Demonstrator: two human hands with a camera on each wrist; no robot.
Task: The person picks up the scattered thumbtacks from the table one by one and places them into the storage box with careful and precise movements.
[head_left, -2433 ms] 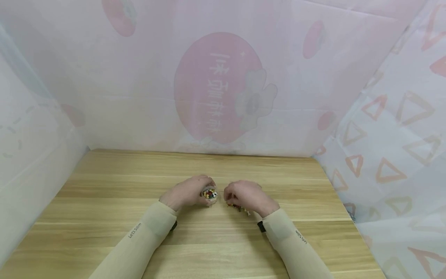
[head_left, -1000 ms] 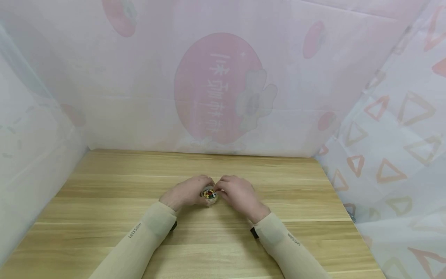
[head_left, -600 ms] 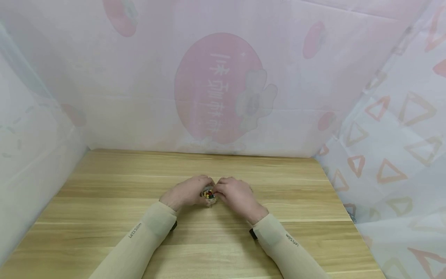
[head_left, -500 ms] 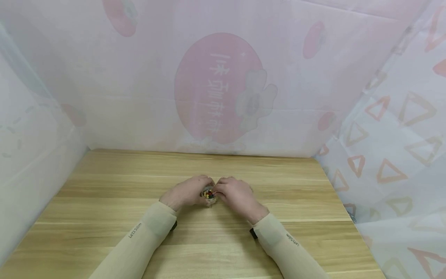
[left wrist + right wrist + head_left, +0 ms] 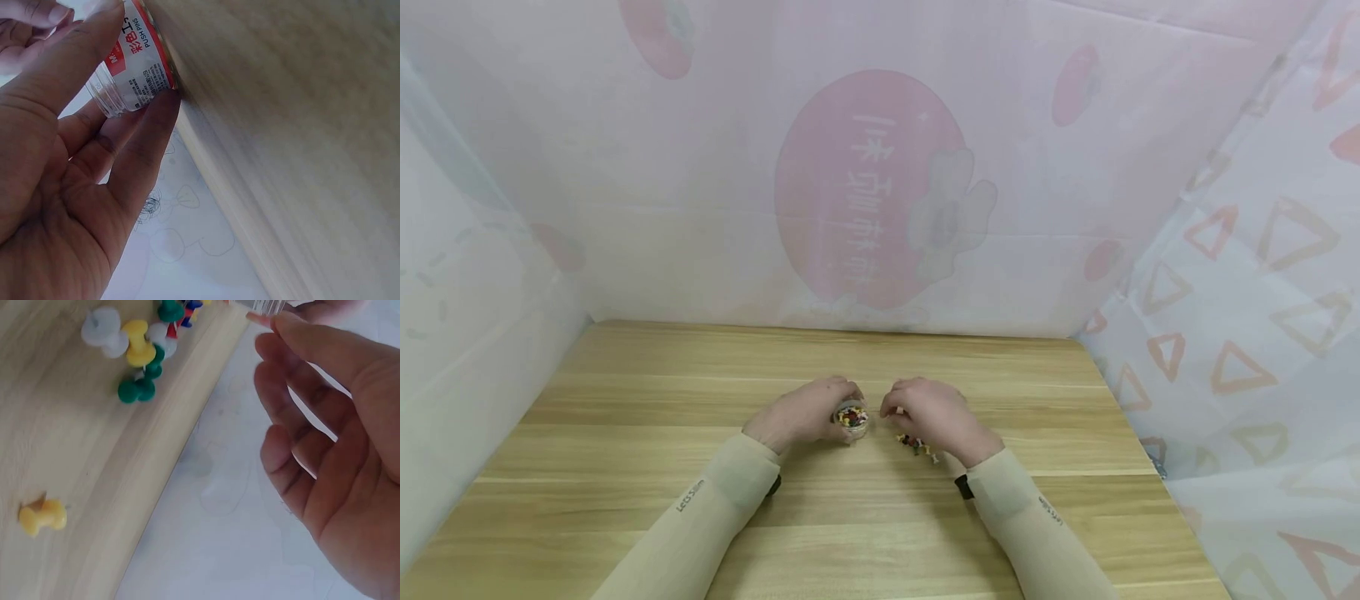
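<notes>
A small clear plastic jar [image 5: 857,432] of coloured push pins [image 5: 851,416] stands upright on the table. My left hand [image 5: 805,412] grips it from the left side; in the left wrist view, thumb and fingers span the labelled jar [image 5: 142,72] marked PUSH PINS. To its right, my right hand [image 5: 938,418] hovers beside a small heap of loose push pins [image 5: 917,446]. Seen from the right wrist, the right hand [image 5: 331,444] has loosely bent fingers, with no pin visible between them. White, green, yellow, red and blue pins lie nearby, including a yellow push pin [image 5: 139,344].
One yellow push pin [image 5: 44,517] lies apart from the heap. The wooden table [image 5: 700,500] ends at a far edge against a pink and white printed curtain [image 5: 715,167]. Patterned sheets [image 5: 1240,300] hang at both sides.
My right hand was at the jar's mouth half a second ago; it has moved right, back beside the loose pins, uncovering them. The left hand and jar stay in place.
</notes>
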